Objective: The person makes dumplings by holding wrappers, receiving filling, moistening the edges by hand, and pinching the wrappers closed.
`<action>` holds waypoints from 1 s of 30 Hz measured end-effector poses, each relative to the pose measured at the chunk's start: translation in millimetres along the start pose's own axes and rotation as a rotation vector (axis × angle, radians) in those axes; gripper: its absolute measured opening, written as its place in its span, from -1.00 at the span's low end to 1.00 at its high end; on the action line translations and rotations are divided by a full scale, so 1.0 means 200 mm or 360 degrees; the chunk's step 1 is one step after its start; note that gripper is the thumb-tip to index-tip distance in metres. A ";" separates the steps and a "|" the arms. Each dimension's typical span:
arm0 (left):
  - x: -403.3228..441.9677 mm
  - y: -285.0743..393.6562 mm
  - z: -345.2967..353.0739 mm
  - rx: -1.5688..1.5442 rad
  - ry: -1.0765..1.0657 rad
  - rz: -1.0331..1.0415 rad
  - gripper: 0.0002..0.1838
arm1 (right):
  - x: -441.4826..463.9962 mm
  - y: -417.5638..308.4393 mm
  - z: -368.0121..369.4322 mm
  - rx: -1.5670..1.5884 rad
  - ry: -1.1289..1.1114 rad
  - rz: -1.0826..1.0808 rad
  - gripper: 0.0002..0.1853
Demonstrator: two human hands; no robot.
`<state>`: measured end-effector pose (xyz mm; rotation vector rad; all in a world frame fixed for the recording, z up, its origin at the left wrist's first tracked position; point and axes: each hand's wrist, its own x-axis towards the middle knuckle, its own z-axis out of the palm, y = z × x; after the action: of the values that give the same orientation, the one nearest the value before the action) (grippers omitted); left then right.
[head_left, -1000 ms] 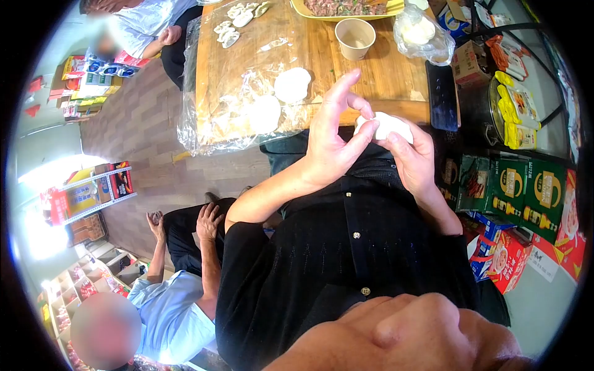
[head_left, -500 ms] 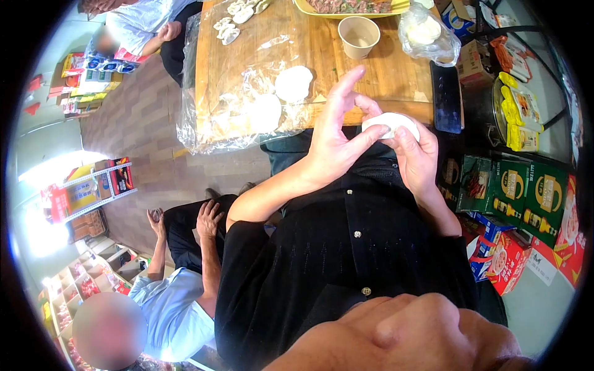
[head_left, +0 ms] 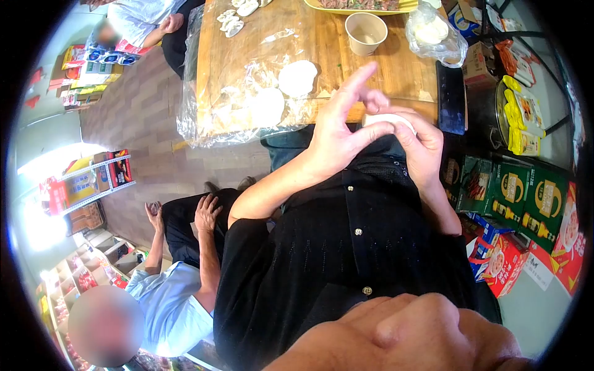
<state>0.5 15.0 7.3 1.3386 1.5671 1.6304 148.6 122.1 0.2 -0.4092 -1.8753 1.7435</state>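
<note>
A white dumpling (head_left: 392, 119), its wrapper folded over, is pinched between my two hands just off the table's near edge. My left hand (head_left: 350, 117) presses it with thumb and bent fingers, while its index finger points up and away. On the other side, my right hand (head_left: 422, 141) grips the dumpling with thumb and fingers. Any filling is hidden. Two flat round wrappers, the farther wrapper (head_left: 298, 78) and the nearer wrapper (head_left: 268, 107), lie on plastic film to the left. Several folded dumplings (head_left: 232, 26) sit at the table's far left.
On the wooden table (head_left: 346, 77) stand a paper cup (head_left: 365, 37), a yellow-rimmed tray (head_left: 405, 6) of meat filling and a plastic bag (head_left: 433, 37) with dough. A dark phone (head_left: 451, 102) lies at the right edge. Green boxes (head_left: 515, 195) are stacked right. Two people sit at left.
The dumpling is turned more edge-on and more covered by my fingers. My left fingers have curled in closer to it. The view has shifted slightly, moving the table things up and right.
</note>
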 end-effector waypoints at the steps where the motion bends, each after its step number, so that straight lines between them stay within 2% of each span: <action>1: 0.00 0.01 0.02 -0.0088 0.0111 0.0059 -0.09 | 0.00 0.00 0.00 0.0237 0.0031 0.0109 -0.75; 2: 0.00 0.02 0.03 -0.0175 0.0223 0.0119 -0.06 | 0.00 0.00 0.01 0.0473 0.0061 0.0218 -0.73; 3: 0.00 0.01 0.03 -0.0174 0.0224 0.0121 -0.06 | 0.01 0.00 0.01 0.0472 0.0059 0.0216 -0.73; 5: -0.02 -0.03 0.02 -0.0322 0.0066 0.0124 0.00 | 0.01 0.01 0.03 0.0885 0.0196 0.0290 -0.69; 9: -0.04 -0.05 0.06 -0.0464 0.0146 0.0091 -0.06 | 0.01 0.02 0.05 0.1021 0.0228 0.0308 -0.68; 16: -0.06 -0.02 0.08 -0.0716 0.0256 -0.0024 -0.18 | -0.01 0.02 0.07 0.1068 0.0191 0.0256 -0.67; 18: -0.07 -0.01 0.08 -0.0819 0.0291 -0.0104 -0.20 | -0.02 0.01 0.08 0.0908 0.0297 0.0310 -0.68; 21: -0.09 0.01 0.08 -0.0900 0.0317 -0.0168 -0.25 | -0.03 0.03 0.10 0.0773 0.0313 0.0182 -0.69; 30: -0.12 0.01 0.05 -0.0816 0.0322 -0.0137 -0.32 | -0.03 0.04 0.13 0.0684 0.0255 -0.0006 -0.77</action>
<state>19.4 -1.8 0.0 0.8470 1.1701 1.9848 137.3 98.5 -9.9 -0.3631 -1.3420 1.9818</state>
